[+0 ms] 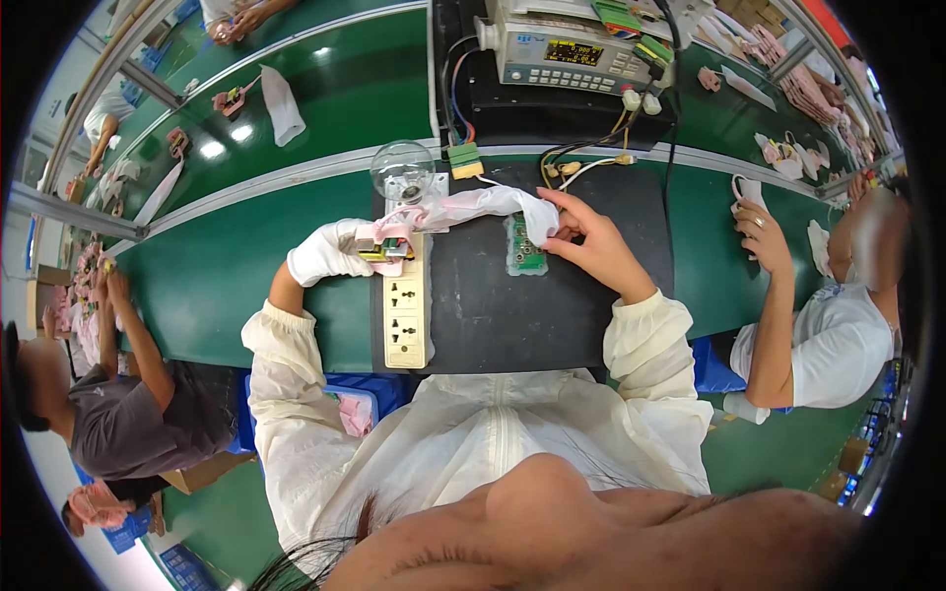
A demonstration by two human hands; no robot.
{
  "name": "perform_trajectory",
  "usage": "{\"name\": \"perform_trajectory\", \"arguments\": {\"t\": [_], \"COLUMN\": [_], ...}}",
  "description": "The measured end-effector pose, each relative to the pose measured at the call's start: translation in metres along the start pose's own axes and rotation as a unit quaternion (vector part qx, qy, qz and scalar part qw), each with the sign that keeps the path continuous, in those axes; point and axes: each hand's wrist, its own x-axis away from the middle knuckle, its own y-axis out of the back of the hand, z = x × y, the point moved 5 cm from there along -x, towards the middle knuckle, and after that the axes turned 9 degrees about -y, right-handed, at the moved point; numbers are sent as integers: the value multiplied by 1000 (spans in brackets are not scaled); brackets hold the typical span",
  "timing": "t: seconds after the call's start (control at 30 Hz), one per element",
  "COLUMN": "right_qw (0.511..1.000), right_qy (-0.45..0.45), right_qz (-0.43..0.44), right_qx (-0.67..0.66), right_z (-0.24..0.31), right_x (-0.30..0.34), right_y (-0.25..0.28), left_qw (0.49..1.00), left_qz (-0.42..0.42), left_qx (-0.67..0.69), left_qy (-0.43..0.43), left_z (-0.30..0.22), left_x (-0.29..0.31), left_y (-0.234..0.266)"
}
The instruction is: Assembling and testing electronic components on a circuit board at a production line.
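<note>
My left hand (pixel 330 253), in a white glove, grips a small circuit assembly with a pink casing (pixel 392 248) above the upper end of a cream power strip (pixel 405 330). From the assembly, a white bagged cable (pixel 483 204) stretches rightward. My bare right hand (pixel 596 244) pinches the far end of this bundle between thumb and fingers; its tip is partly hidden. Just below the bundle lies a green circuit board (pixel 526 251) on the black mat. A clear glass bulb (pixel 402 169) stands behind my left hand. Right of the bulb sits a green and yellow terminal connector (pixel 465 161).
A bench meter (pixel 567 54) with a lit display stands at the back, its wires (pixel 581 163) reaching the black mat (pixel 483 315). A metal rail crosses behind the mat. Co-workers sit at left (pixel 148 414) and right (pixel 828 325). A blue bin (pixel 389 389) is by my lap.
</note>
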Motion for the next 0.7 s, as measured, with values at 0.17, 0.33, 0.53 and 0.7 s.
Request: {"name": "perform_trajectory", "arguments": {"t": [0.17,0.33,0.53,0.7], "right_qw": [999,999,992,990], "right_qy": [22,15,53,85], "right_qz": [-33,-47,-66,-82], "right_qx": [13,-14,97,73], "right_z": [-16,-21,-20,-17], "right_x": [-6,-6,-5,-5], "right_y": [-3,-3,-6,-10], "left_qw": [999,995,989,997], "left_qz": [30,52,63,-8], "left_qx": [-37,70,131,70], "left_qy": [-12,-48,-41,30], "left_z": [12,11,22,20], "left_x": [1,5,9,5], "left_y": [12,18,16,2]}}
